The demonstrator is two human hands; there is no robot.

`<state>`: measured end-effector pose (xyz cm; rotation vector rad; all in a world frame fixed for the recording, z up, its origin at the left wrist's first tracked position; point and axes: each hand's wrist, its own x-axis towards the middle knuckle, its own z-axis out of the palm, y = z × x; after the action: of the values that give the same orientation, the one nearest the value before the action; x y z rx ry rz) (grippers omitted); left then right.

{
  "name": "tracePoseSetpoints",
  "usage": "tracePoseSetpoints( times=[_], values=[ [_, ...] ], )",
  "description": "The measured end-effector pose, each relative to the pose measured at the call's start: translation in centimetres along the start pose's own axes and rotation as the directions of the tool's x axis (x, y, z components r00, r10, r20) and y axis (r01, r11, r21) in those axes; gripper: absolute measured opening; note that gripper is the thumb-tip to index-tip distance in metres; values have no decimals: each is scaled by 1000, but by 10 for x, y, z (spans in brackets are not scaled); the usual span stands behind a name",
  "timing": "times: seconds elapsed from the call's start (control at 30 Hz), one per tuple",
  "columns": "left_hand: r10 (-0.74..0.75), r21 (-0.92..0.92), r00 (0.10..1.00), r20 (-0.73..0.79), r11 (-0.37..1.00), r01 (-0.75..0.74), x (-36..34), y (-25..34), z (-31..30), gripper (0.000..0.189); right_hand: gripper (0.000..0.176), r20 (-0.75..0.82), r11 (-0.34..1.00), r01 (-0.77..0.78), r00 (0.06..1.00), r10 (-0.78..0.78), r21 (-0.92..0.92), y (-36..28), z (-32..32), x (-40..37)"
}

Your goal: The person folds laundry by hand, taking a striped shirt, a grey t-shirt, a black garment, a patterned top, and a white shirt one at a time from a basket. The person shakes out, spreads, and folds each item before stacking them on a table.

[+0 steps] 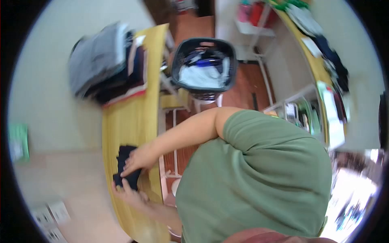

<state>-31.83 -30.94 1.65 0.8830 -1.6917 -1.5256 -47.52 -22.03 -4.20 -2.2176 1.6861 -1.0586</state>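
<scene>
A dark folded cloth garment [131, 180] lies on the yellow wooden table [129, 117]; its exact kind does not show. My right hand [139, 159] rests on top of it, fingers stretched across the fabric. At the garment's lower edge is my left hand [129, 196], slightly blurred, its thumb and fingers apart and touching the cloth. Part of the garment is hidden under my right hand.
A tall stack of folded clothes [99, 60] stands at the table's far end. Beyond the table's side is a dark laundry basket [176, 67] full of clothes. Opposite, a shelf [320, 75] holds more clothes and papers. A wall [52, 101] borders the table.
</scene>
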Motion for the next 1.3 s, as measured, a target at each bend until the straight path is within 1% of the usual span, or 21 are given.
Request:
tracePoseSetpoints(
  times=[0.13,0.17,0.23,0.3,0.37,0.4,0.47,0.5,0.53,0.57,0.6,0.7,0.77,0.83,0.9,0.93,1.0,1.07,1.17,1.2,1.3],
  values=[
    [85,-365,928,363,929,58,5,33,66,45,52,35,656,-403,866,498,639,-31,-55,-68],
    [115,-319,913,392,947,18,1,40,87,44,43,71,255,-268,806,587,929,-30,-49,-96],
    [179,-232,886,427,969,-84,-17,52,127,42,38,216,-174,-132,693,688,976,-61,-85,-168],
    [251,-200,773,582,966,-164,-28,43,160,32,43,155,-158,-32,455,877,987,-74,-102,-257],
    [215,-147,643,735,976,-158,-37,30,186,28,48,-72,72,8,3,997,997,-109,-136,-342],
    [203,-184,626,753,978,-97,-50,30,202,24,48,-161,162,11,-79,984,987,-138,-169,-381],
    [184,-174,529,828,982,-68,-71,33,230,23,41,-457,173,-519,-491,741,837,-211,-242,-428],
    [173,-168,493,853,984,-54,-84,37,244,22,41,-635,350,-574,-427,644,741,-210,-255,-513],
    [307,-320,376,874,947,-30,-103,54,263,23,41,-740,-125,-832,-541,400,541,-239,-289,-548],
    [407,-425,289,867,905,0,-130,78,275,24,37,-860,-316,-859,-473,192,402,-262,-317,-578],
    [499,-517,216,840,856,33,-157,109,286,26,37,-979,-436,-887,-194,62,148,-274,-343,-643],
    [808,-804,-77,585,589,74,-197,169,324,22,57,-972,-662,-734,-231,34,151,-299,-392,-721],
    [876,-879,-69,477,475,-46,-213,191,335,22,52,-894,-804,-591,-391,217,63,-292,-406,-821],
    [920,-888,71,386,392,-241,-220,206,338,21,57,-546,-865,-468,-685,483,-177,-286,-432,-796],
    [937,-820,137,322,349,-454,-220,221,327,21,54,-806,-315,-949,-205,555,25,-292,-442,-722],
    [934,-757,142,327,349,-552,-218,229,318,21,47,-768,-58,-996,-93,633,72,-300,-460,-672],
    [906,-620,98,412,357,-698,-214,241,291,15,43,-769,466,-855,450,454,-226,-329,-467,-593],
    [954,-545,102,280,246,-802,-231,239,297,8,47,-573,681,-441,818,38,-585,-360,-463,-538],
    [938,-451,298,174,345,-823,-272,225,300,12,46,-332,742,-8,897,-291,-671,-378,-443,-477],
    [824,-525,207,527,507,-684,-283,242,293,25,46,-306,741,55,888,-343,-670,-377,-439,-466],
    [546,-560,-139,826,767,-313,-268,265,295,13,46,-261,738,176,861,-436,-651,-369,-426,-447]
  ],
)
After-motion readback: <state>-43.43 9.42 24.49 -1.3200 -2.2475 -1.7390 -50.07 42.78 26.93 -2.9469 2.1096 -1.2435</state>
